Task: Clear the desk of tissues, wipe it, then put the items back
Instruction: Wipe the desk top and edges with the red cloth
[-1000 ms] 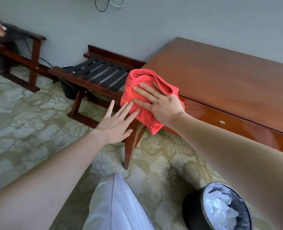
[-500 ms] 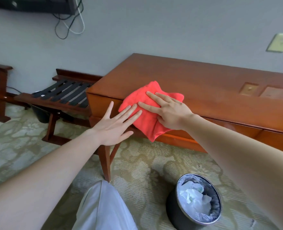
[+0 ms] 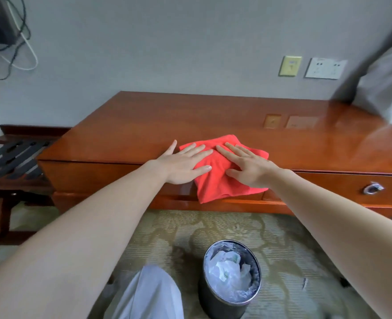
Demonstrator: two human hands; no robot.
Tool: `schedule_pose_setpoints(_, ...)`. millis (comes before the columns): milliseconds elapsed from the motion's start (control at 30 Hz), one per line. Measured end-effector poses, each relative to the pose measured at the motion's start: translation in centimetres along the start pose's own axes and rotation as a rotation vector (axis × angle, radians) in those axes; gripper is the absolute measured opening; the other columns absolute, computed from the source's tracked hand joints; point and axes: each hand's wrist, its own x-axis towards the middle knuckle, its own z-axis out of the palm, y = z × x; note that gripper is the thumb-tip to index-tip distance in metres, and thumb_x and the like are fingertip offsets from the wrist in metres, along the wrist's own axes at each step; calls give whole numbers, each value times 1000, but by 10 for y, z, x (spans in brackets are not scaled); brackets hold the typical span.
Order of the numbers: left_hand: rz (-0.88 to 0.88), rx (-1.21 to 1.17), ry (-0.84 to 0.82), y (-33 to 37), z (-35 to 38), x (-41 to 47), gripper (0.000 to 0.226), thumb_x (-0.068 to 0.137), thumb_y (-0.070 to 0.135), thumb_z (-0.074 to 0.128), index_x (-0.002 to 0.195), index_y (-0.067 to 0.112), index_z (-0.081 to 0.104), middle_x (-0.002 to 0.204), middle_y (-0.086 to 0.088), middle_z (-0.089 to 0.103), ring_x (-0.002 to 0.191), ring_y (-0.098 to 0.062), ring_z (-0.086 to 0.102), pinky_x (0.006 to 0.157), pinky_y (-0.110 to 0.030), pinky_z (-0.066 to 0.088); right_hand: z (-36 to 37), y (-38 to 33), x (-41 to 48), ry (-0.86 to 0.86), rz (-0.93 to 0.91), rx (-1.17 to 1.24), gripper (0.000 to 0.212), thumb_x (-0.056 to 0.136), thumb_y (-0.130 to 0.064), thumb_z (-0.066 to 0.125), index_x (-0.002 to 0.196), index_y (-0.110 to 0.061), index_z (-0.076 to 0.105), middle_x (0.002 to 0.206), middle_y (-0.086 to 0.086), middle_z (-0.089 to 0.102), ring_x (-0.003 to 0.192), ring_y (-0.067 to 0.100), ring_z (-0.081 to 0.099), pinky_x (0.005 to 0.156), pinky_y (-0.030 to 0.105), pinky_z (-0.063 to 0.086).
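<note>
Your left hand [image 3: 185, 163] and your right hand [image 3: 250, 168] both lie flat on the red cloth [image 3: 215, 185]. The fingers [image 3: 200, 153] are straight and a little spread; they press the cloth down and do not curl round it or pinch it. The cloth sits at the front edge of the table [image 3: 158, 118], somewhat left of the middle, and its lower part hangs over that edge in front of the drawer face. The rest of the table top that shows is bare, shiny wood. The tissues [image 3: 227, 268] seem to be already in the waste bin [image 3: 213, 300], which stands on the carpet just below you, so I judge that you are at the wiping step.

The main risk is the cloth itself. A good part of it hangs off the front edge, and only flat palms keep it there. If you pull toward yourself or lift one hand, it may slide off and fall to the carpet or into the bin. Two hands on one loose cloth may also bunch it, so that it wipes only a narrow strip. The back edge and the right end of the table are a long reach from here and may be missed. At the back right corner some grey fabric [image 3: 388, 88] shows, blurred; I cannot tell what it is, and a wide stroke may catch it.
</note>
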Motion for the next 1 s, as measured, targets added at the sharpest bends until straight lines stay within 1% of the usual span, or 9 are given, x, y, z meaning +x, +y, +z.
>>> schedule_pose_setpoints(100,42,4,-21,4,-5,25,62,99,63,12,155,42,-5,164,14,-10,150,-5,-12,118,-52,-17,-6,19,-1,-31,53,57,63,100,-49,35,150,-52,-3,162,-15,-6,150,12,-4,122,43,5)
schedule_pose_setpoints(233,84,-10,-50,5,-10,63,60,99,62,11,154,44,-5,163,16,-11,149,-3,-13,117,-52,-20,-16,48,11,-70,112,121,54,103,-50,24,151,-48,-1,162,-14,-8,150,13,-6,122,41,-2)
schedule_pose_setpoints(300,116,-19,-64,6,-14,85,59,100,62,12,154,45,-5,163,17,-11,148,-2,-14,116,-51,-22,-18,67,17,-65,119,111,53,103,-50,19,151,-48,-2,162,-13,-8,150,14,-6,122,42,-1)
schedule_pose_setpoints(400,169,-22,-85,5,-20,122,59,100,62,13,153,48,-6,163,18,-12,148,-1,-16,115,-53,-23,-21,100,27,-62,115,83,53,103,-50,16,151,-48,-5,162,-14,-9,150,13,-6,123,42,2)
schedule_pose_setpoints(600,221,-35,-91,4,-28,200,60,98,66,14,152,51,-7,162,21,-13,147,0,-17,114,-53,-25,-32,165,67,-69,120,78,53,103,-50,18,150,-49,-6,162,-13,-10,150,14,-6,123,41,2)
schedule_pose_setpoints(733,222,-43,-95,-2,-34,244,60,97,66,14,151,51,-8,161,21,-14,146,0,-19,114,-52,-25,-42,196,97,-83,121,96,53,103,-50,18,150,-49,-7,162,-13,-11,150,15,-7,123,43,2)
schedule_pose_setpoints(833,223,-49,-124,-2,-40,253,61,98,64,15,152,49,-8,162,20,-15,146,-1,-19,115,-52,-24,-50,199,103,-131,135,113,55,104,-47,21,151,-46,-7,162,-11,-13,150,15,-7,123,39,0)
schedule_pose_setpoints(900,204,-22,-121,5,-46,248,61,100,61,17,154,45,-7,162,16,-13,148,-5,-17,116,-52,-21,-57,192,102,-158,159,116,55,104,-45,24,152,-45,-5,162,-9,-13,150,16,-6,122,37,0)
schedule_pose_setpoints(1000,129,-68,-175,22,-63,225,62,103,55,24,157,37,0,165,8,-11,151,-12,-11,119,-52,-14,-75,177,94,-230,209,181,58,103,-46,33,153,-43,4,164,-3,-6,151,22,0,121,38,4)
